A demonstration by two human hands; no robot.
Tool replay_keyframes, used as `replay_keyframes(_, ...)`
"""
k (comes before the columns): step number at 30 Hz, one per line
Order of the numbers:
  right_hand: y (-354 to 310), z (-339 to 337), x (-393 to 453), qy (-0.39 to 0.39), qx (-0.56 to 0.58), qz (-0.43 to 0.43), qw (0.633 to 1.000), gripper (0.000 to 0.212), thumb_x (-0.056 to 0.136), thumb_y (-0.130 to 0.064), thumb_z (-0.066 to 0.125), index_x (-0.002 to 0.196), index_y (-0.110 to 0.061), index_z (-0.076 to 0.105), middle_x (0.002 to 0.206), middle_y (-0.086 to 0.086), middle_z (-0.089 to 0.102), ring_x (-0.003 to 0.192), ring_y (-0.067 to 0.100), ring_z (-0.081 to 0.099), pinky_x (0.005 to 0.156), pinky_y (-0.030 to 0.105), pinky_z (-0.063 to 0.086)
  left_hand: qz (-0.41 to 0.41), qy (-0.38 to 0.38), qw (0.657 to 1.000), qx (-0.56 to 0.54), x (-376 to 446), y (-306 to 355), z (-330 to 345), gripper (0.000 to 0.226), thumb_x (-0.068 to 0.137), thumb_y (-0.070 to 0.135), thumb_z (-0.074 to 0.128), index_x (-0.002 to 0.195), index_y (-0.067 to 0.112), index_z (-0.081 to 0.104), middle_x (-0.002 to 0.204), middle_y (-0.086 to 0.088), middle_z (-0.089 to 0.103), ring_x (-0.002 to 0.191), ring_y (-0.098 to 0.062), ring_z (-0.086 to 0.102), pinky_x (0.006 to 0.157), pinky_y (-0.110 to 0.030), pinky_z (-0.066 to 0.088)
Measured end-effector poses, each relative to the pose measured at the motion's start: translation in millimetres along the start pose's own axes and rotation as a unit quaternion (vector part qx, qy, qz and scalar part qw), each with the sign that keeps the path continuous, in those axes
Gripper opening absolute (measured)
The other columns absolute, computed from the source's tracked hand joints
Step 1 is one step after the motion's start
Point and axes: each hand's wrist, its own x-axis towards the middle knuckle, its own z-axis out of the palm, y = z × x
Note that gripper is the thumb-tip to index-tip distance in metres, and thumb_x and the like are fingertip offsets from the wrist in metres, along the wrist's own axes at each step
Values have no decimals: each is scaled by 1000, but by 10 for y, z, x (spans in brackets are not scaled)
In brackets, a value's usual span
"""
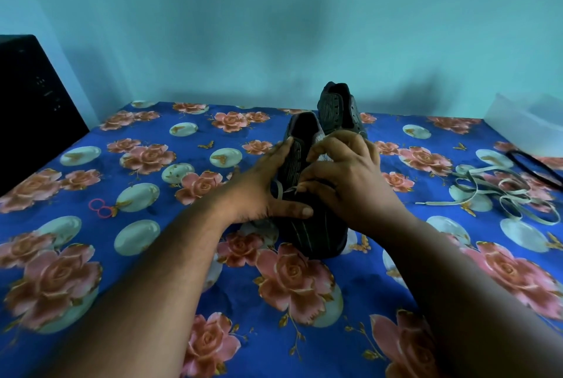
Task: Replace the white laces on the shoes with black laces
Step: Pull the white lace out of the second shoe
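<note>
Two dark shoes stand on the flowered blue cloth. The near shoe (307, 234) points its toe toward me. The far shoe (338, 106) stands behind it. My left hand (262, 192) holds the near shoe's left side, fingers along the eyelet flap, thumb across the toe. My right hand (344, 176) is curled over the shoe's throat and pinches a white lace (280, 190) that still runs through the near shoe. A loose white lace (499, 195) lies in a heap at the right. A black lace (533, 164) lies past it at the right edge.
A black box (33, 103) stands at the back left. Two pink rubber bands (100, 208) lie on the cloth (152, 256) at the left. A pale translucent container (524, 128) sits at the back right. A turquoise wall rises behind the table.
</note>
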Motion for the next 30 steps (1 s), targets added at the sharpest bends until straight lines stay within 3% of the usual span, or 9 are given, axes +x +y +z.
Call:
replay_keyframes(3, 32, -69, 37, 114, 48, 55, 991, 11, 95, -32, 62, 93, -26, 72, 107, -1, 62, 110, 29, 53, 91, 43, 37, -2, 0, 1000, -12, 8, -23, 3, 138, 52, 79, 83, 158, 51, -2, 168, 23, -1, 155, -3, 1, 127, -49, 15)
replay_keyframes(5, 135, -142, 46, 220, 92, 139, 961, 7, 96, -20, 63, 91, -20, 68, 99, 2, 62, 98, 29, 55, 85, 37, 37, -8, 3, 1000, -2, 15, -29, 6, 141, 45, 87, 78, 157, 53, -3, 168, 23, -2, 154, -2, -2, 127, -53, 11)
replay_keyframes(7, 234, -179, 21, 267, 87, 225, 933, 13, 99, -26, 61, 93, -16, 66, 100, 5, 60, 96, 31, 53, 82, 34, 34, -10, 5, 1000, 9, 22, -30, 6, 144, 42, 90, 75, 157, 52, -4, 169, 22, -3, 155, -3, -2, 127, -53, 12)
replay_keyframes(10, 263, -138, -25, 202, 21, 243, 948, 26, 98, -42, 55, 106, -22, 69, 114, 5, 57, 109, 32, 49, 87, 42, 36, 1, 6, 1000, 16, 33, -25, 11, 145, 43, 91, 74, 158, 49, -3, 169, 21, -2, 155, -4, -1, 128, -50, 14)
replay_keyframes(13, 149, -111, -14, 73, 3, 131, 989, 42, 91, -63, 54, 122, -37, 68, 131, -4, 53, 128, 26, 39, 98, 42, 30, 1, 1, 1000, -4, 15, -16, 5, 141, 49, 83, 80, 159, 49, -1, 169, 22, 0, 154, -4, 3, 127, -46, 17)
replay_keyframes(17, 63, -9, -17, -49, -13, 11, 999, 37, 87, -64, 53, 105, -40, 75, 134, -6, 55, 134, 29, 36, 105, 51, 27, -3, 2, 1000, 7, -2, -4, 1, 136, 57, 69, 84, 159, 47, -3, 169, 20, -3, 154, -1, -1, 128, -41, 13)
replay_keyframes(22, 22, 23, -6, 8, 16, 14, 1000, 29, 90, -52, 53, 93, -32, 74, 118, -6, 60, 126, 25, 42, 100, 47, 31, -2, -3, 1000, 2, 7, -33, -1, 136, 55, 75, 84, 157, 52, -4, 168, 23, -3, 155, -2, -1, 128, -47, 15)
replay_keyframes(27, 271, -77, 13, 213, 119, 187, 952, 11, 97, -29, 59, 91, -23, 66, 103, -6, 59, 104, 25, 52, 87, 38, 37, -8, 2, 1000, 8, 37, -42, 11, 141, 47, 86, 79, 156, 54, -4, 168, 23, -3, 155, -6, 0, 127, -53, 13)
replay_keyframes(30, 449, -113, -27, 260, 107, 291, 914, 24, 99, -37, 54, 94, -17, 65, 104, -2, 57, 105, 30, 51, 89, 42, 37, 1, -2, 1000, 0, 47, -55, 16, 141, 48, 86, 79, 156, 53, -5, 169, 23, -5, 156, -6, -3, 127, -53, 14)
